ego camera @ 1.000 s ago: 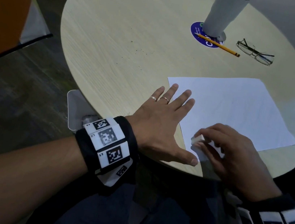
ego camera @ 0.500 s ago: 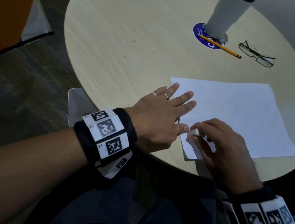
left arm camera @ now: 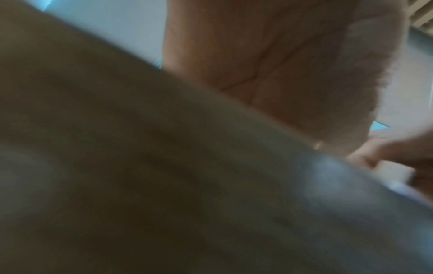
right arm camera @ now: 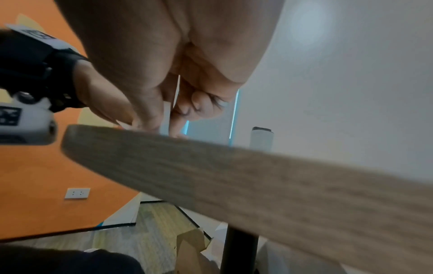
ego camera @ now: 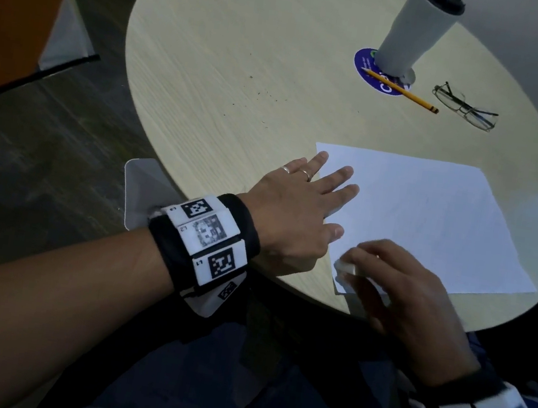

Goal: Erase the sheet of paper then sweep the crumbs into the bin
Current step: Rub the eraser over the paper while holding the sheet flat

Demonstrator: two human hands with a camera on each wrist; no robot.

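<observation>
A white sheet of paper (ego camera: 431, 219) lies on the round wooden table (ego camera: 248, 45), its near corner reaching the table's front edge. My left hand (ego camera: 305, 205) lies flat with straight fingers on the sheet's left edge, pressing it down. My right hand (ego camera: 397, 291) pinches a small white eraser (ego camera: 346, 267) against the paper's near corner; the eraser (right arm camera: 167, 113) shows between the fingers in the right wrist view. Dark crumbs (ego camera: 262, 94) are scattered on the table beyond the left hand. The left wrist view is blurred and shows only the palm (left arm camera: 269, 64).
A tall white tumbler (ego camera: 420, 28) stands on a purple coaster (ego camera: 378, 77) at the back. A yellow pencil (ego camera: 401, 91) and a pair of glasses (ego camera: 464, 106) lie beside it. A clear bin (ego camera: 144, 193) stands below the table's left front edge.
My left hand has slid a little further onto the paper's left edge. My right hand has rubbed the eraser back and forth over the near corner.
</observation>
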